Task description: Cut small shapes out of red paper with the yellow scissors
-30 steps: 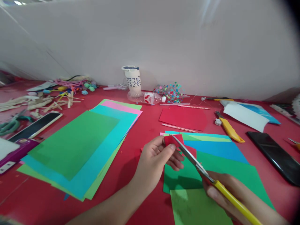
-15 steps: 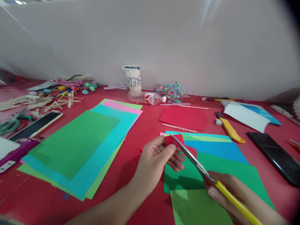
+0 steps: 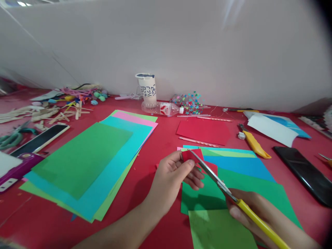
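My left hand (image 3: pixel 173 176) pinches a small red paper piece (image 3: pixel 192 154) between thumb and fingers, held just above a stack of green and blue sheets (image 3: pixel 243 180). My right hand (image 3: pixel 255 212) grips yellow-handled scissors (image 3: pixel 220 185); their metal blades run up and left, with the tips against the red piece. Both hands hover over the red table (image 3: pixel 160 138).
A big fan of green, cyan and pink sheets (image 3: pixel 88 159) lies at left. A red sheet (image 3: pixel 203 130), pencils, a yellow utility knife (image 3: pixel 252 141), a black phone (image 3: pixel 304 173), a cup (image 3: pixel 147 89), a bottle and wooden sticks (image 3: pixel 52 112) are spread around.
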A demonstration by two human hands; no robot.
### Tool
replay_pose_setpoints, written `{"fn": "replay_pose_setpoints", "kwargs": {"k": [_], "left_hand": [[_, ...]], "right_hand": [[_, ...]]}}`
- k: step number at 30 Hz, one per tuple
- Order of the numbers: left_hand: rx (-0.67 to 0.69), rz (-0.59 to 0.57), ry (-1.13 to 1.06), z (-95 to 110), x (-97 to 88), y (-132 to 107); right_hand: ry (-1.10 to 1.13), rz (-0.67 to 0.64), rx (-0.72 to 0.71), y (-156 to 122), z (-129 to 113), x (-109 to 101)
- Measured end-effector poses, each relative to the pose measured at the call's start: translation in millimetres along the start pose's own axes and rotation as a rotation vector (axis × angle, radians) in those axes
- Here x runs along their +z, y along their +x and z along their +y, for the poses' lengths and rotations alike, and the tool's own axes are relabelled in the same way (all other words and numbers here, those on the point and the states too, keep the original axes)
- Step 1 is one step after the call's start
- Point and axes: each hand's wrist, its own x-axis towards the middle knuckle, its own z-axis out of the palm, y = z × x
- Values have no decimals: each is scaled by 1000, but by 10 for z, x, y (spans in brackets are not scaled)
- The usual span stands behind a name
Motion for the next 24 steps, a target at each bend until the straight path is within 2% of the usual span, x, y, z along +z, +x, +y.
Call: {"fn": "replay_pose_setpoints", "kwargs": {"k": [4, 7, 11, 19, 24], "left_hand": [[62, 29, 76, 45, -27, 16], [123, 91, 140, 65, -61, 33], [103, 70, 138, 54, -77, 38], [33, -23, 0, 20, -28, 8], [7, -31, -55, 19, -2, 8]], "right_hand": [[-83, 153, 46, -21, 97, 19], [-70, 231, 15, -64, 128, 45], [-12, 214, 3, -142, 162, 53], [178, 7, 122, -105, 11, -16], [224, 108, 196, -131, -19, 41]]}}
